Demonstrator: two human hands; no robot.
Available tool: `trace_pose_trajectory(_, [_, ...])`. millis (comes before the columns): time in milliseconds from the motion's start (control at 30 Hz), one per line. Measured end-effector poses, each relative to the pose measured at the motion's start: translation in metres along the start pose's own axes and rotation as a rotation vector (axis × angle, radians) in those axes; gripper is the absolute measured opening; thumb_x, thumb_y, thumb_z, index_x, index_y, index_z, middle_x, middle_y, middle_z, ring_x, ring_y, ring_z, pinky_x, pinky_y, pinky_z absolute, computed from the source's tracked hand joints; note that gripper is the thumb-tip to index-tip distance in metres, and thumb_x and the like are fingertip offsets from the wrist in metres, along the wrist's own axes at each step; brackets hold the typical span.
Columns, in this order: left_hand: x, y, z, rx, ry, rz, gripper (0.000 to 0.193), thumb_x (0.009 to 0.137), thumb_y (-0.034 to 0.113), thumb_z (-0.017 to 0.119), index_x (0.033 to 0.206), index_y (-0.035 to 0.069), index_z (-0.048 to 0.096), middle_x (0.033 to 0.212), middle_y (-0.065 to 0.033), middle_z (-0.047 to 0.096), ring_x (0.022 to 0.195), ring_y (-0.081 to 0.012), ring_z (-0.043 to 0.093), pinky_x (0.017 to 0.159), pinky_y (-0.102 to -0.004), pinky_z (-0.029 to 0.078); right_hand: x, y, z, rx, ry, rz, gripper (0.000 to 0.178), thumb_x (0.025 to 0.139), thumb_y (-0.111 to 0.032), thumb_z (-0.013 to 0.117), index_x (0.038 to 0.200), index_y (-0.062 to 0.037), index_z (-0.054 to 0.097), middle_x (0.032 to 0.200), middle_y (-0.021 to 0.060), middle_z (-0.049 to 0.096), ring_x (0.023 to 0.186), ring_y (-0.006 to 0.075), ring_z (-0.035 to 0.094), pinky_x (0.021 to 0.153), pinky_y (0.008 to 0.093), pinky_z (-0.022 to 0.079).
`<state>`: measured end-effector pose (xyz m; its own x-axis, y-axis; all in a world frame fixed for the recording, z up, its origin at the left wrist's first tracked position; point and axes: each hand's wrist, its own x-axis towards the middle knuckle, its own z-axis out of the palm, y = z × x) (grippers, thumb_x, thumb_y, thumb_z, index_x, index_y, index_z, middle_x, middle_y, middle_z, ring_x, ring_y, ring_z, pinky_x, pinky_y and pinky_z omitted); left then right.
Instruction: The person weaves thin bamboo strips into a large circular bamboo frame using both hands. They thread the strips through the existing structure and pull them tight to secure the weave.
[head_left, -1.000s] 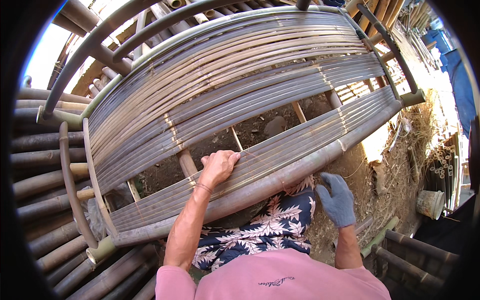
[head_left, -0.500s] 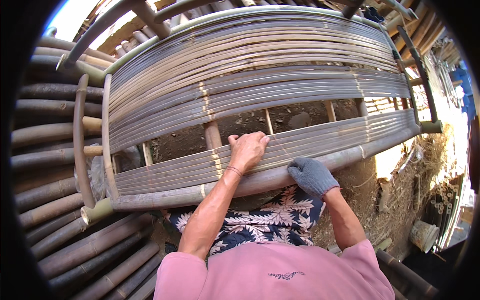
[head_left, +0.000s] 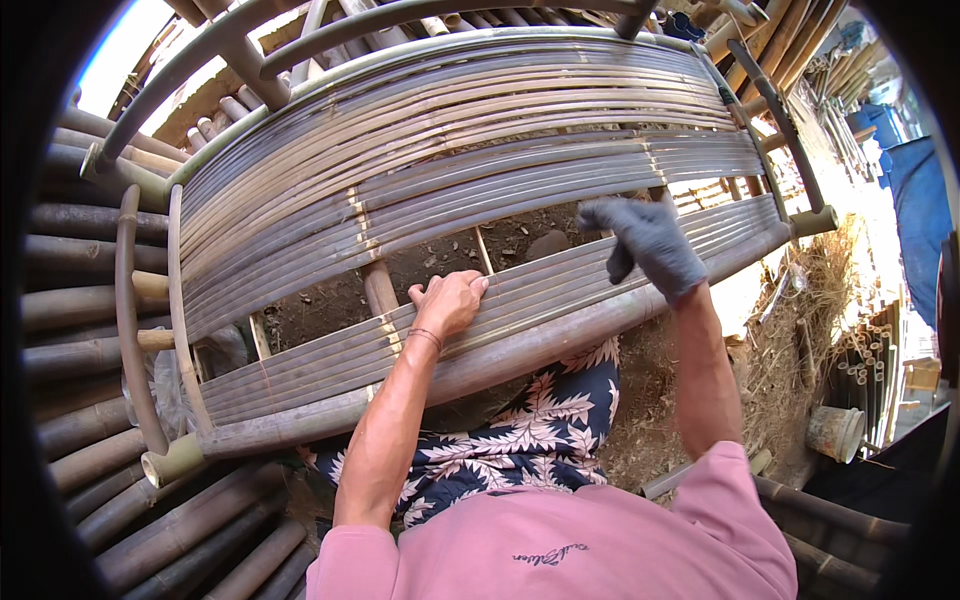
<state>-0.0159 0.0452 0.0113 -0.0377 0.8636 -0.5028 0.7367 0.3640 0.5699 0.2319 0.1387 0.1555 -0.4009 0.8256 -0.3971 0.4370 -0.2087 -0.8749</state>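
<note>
While the left hand (head_left: 450,303) lies on the front band of slats (head_left: 545,292), fingers curled at its inner edge, I cannot tell whether it grips. That band runs along the near edge of the bamboo bench (head_left: 300,421). The gloved right hand (head_left: 650,245), released, hovers toward the right end, hiding some slats. Clear plastic (head_left: 172,390) lies by the left end; a bucket (head_left: 836,433) sits beyond the near right corner.

Long bamboo bench (head_left: 600,315); grey-and-tan slats (head_left: 500,190) lengthwise, gap behind front slat band (head_left: 550,287).
</note>
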Motion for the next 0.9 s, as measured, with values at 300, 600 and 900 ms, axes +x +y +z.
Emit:
trace_pose_trajectory(300, [0.001,-0.002,0.005,-0.014,0.047,0.06,0.034,0.101,0.036,0.046,0.098,0.014,0.071,0.1,-0.0189,0.072,0.099,-0.0419,0.066,0.089,-0.0575,0.032,-0.058,0.049,0.011,-0.108,-0.238,-0.256,0.037,0.095,-0.037,0.062,0.091,-0.0028,0.076,0.118,0.0197,0.069,0.109,0.0291,0.065,0.103,0.0382,0.045])
trace_pose_trajectory(600, [-0.007,-0.003,0.014,0.014,0.211,0.121,0.032,0.1,0.035,0.049,0.095,0.015,0.073,0.097,-0.0162,0.072,0.098,-0.0393,0.066,0.089,-0.0567,0.03,0.005,-0.005,0.029,-0.419,0.011,-0.147,0.038,0.1,-0.034,0.052,0.094,-0.0045,0.076,0.072,0.0123,0.07,0.055,0.0173,0.064,0.056,0.0354,0.056])
trace_pose_trajectory(900, [-0.002,-0.006,0.011,0.069,0.22,0.107,0.034,0.1,0.038,0.046,0.098,0.016,0.072,0.098,-0.0165,0.073,0.101,-0.0377,0.066,0.093,-0.0545,0.03,-0.065,0.101,0.101,-0.704,-0.039,-0.111,0.048,0.098,-0.038,0.041,0.085,-0.0022,0.071,0.09,0.0254,0.069,0.085,0.0437,0.068,0.079,0.0523,0.054])
